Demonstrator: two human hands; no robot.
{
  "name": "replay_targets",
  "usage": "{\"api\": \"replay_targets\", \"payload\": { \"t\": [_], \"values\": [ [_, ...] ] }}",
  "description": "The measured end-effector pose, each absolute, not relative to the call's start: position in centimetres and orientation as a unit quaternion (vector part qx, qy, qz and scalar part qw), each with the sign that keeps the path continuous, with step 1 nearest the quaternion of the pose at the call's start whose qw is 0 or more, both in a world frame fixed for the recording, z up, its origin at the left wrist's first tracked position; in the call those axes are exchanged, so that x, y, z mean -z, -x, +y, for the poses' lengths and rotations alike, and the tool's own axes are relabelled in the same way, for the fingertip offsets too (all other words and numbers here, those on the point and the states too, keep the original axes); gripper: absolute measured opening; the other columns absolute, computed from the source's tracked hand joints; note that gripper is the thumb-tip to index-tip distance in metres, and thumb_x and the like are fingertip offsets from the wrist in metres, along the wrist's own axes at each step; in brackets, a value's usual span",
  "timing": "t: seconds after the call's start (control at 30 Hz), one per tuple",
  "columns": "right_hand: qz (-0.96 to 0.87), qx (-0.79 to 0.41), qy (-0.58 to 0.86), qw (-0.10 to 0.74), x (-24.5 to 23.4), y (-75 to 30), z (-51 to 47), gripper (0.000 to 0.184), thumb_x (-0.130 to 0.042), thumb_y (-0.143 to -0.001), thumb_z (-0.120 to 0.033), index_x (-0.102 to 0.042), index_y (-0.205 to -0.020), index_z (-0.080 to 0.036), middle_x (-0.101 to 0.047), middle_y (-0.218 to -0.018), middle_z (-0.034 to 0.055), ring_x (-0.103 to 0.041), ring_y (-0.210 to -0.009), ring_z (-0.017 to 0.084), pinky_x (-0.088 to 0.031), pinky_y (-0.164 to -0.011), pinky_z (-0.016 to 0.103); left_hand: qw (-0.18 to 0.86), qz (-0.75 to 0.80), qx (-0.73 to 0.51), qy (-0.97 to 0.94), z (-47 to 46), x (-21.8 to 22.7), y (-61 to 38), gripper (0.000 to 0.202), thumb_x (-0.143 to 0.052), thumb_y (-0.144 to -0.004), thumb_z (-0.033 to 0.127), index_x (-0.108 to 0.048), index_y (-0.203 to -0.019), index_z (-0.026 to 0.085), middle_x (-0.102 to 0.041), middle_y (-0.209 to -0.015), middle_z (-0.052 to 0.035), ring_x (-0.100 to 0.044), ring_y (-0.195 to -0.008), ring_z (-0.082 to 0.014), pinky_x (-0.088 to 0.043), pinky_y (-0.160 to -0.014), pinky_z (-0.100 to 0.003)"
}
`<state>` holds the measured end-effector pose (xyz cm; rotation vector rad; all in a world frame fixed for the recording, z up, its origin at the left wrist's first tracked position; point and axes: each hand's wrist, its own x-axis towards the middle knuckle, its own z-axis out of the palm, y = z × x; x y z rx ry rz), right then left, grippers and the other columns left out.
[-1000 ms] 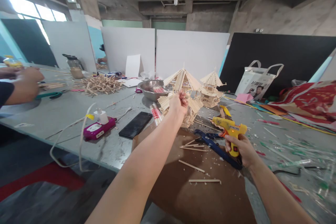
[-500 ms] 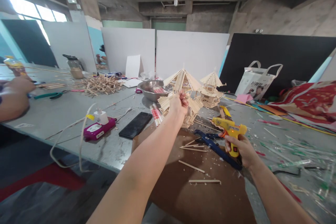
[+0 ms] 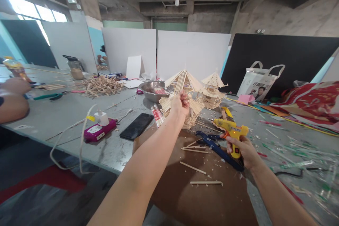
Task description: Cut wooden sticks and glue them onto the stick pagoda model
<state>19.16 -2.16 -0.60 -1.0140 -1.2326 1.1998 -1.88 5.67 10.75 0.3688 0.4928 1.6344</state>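
Note:
My left hand (image 3: 180,103) is reached out in front of a pagoda model (image 3: 183,79) built of thin wooden sticks, its fingers closed against the lower tier. Whatever those fingers pinch is hidden or too small to name. On the right, my right hand (image 3: 246,150) grips a yellow hot glue gun (image 3: 231,128) by its handle, with the nozzle pointing left toward the model. Blue-handled pliers (image 3: 217,148) lie just left of that hand. Several loose wooden sticks (image 3: 194,168) are scattered on a brown board (image 3: 182,194) below. A second, smaller stick pagoda (image 3: 212,91) stands behind to the right.
A black phone (image 3: 136,126) and a purple power strip (image 3: 100,130) with white cable lie left. Behind are a metal bowl (image 3: 152,93) and a pile of stick pieces (image 3: 102,86). A co-worker's arm (image 3: 13,104) rests at far left. Plastic scraps (image 3: 296,164) litter the right side.
Both my hands and the glue gun stay in place. At the far left, the co-worker's hand has shifted slightly left.

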Motion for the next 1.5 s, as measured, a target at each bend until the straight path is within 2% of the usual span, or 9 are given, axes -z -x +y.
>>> {"api": "replay_targets", "payload": {
  "t": [0.23,0.47,0.63,0.73,0.87,1.03,1.23,1.5],
  "values": [
    [-0.515,-0.505,0.425,0.546,0.8,-19.2,-2.1,0.023,-0.063,-0.063,-0.033,-0.06,-0.077,-0.016,-0.05,-0.045,-0.0037,-0.043,-0.037,0.008,-0.035,-0.04,0.022,0.647,0.214,-0.713,-0.162,5.5,-10.9,1.9,0.007,-0.049,-0.068,0.011,-0.046,-0.062,0.015,-0.04,-0.039,0.0082,-0.027,-0.027,-0.0005,-0.018,-0.032,-0.015],
    [-0.513,-0.51,0.425,0.544,0.8,-19.3,-2.1,0.021,-0.063,-0.063,-0.033,-0.061,-0.075,-0.016,-0.048,-0.044,-0.0036,-0.043,-0.037,0.008,-0.037,-0.04,0.022,0.636,0.238,-0.71,-0.185,5.4,-10.3,1.9,0.004,-0.049,-0.069,0.013,-0.049,-0.065,0.014,-0.041,-0.038,0.008,-0.028,-0.027,-0.0011,-0.019,-0.032,-0.015],
    [-0.508,-0.509,0.414,0.558,0.5,-19.2,-2.1,0.019,-0.062,-0.064,-0.033,-0.06,-0.074,-0.016,-0.046,-0.041,-0.0042,-0.042,-0.037,0.008,-0.037,-0.039,0.021,0.512,0.335,-0.697,-0.374,3.7,-7.2,2.1,0.008,-0.058,-0.064,0.02,-0.056,-0.061,0.013,-0.049,-0.04,0.0033,-0.03,-0.027,-0.0025,-0.016,-0.031,-0.017],
    [-0.493,-0.495,0.409,0.587,0.2,-18.9,-2.2,0.02,-0.063,-0.064,-0.031,-0.058,-0.078,-0.018,-0.052,-0.05,-0.0035,-0.042,-0.038,0.006,-0.037,-0.039,0.02,0.405,0.393,-0.661,-0.495,2.6,-4.7,2.5,0.008,-0.06,-0.064,0.022,-0.063,-0.063,0.015,-0.051,-0.041,0.0025,-0.034,-0.032,-0.0036,-0.022,-0.035,-0.016],
    [-0.482,-0.466,0.418,0.613,-0.3,-18.4,-2.5,0.023,-0.066,-0.06,-0.031,-0.056,-0.077,-0.019,-0.058,-0.068,-0.0014,-0.04,-0.038,0.004,-0.036,-0.039,0.02,0.301,0.402,-0.617,-0.606,1.9,-2.3,2.6,0.007,-0.059,-0.065,0.02,-0.065,-0.065,0.019,-0.056,-0.048,0.0009,-0.046,-0.046,-0.0074,-0.033,-0.05,-0.016],
    [-0.521,-0.425,0.456,0.583,0.1,-17.8,-2.9,0.023,-0.067,-0.058,-0.035,-0.056,-0.07,-0.018,-0.053,-0.058,-0.0028,-0.041,-0.04,0.006,-0.036,-0.041,0.021,0.194,0.433,-0.551,-0.686,1.9,-0.9,2.1,0.009,-0.055,-0.069,0.02,-0.063,-0.066,0.02,-0.056,-0.051,0.0008,-0.047,-0.049,-0.0083,-0.035,-0.053,-0.017],
    [-0.562,-0.374,0.5,0.543,0.3,-17.2,-3.2,0.026,-0.066,-0.057,-0.038,-0.057,-0.068,-0.015,-0.051,-0.053,-0.0025,-0.041,-0.043,0.007,-0.035,-0.041,0.021,0.124,0.457,-0.49,-0.732,2.1,-0.2,1.6,0.018,-0.047,-0.075,0.027,-0.061,-0.079,0.018,-0.061,-0.059,-0.0014,-0.055,-0.056,-0.0112,-0.04,-0.057,-0.021],
    [-0.577,-0.355,0.51,0.531,-0.4,-16.3,-3.6,0.025,-0.066,-0.053,-0.037,-0.059,-0.066,-0.016,-0.057,-0.056,0.0005,-0.046,-0.046,0.01,-0.039,-0.042,0.022,0.087,0.461,-0.473,-0.746,1.8,-0.4,1.4,0.02,-0.045,-0.077,0.028,-0.062,-0.08,0.017,-0.063,-0.063,-0.0013,-0.056,-0.058,-0.0104,-0.042,-0.059,-0.021]
  ]
}}
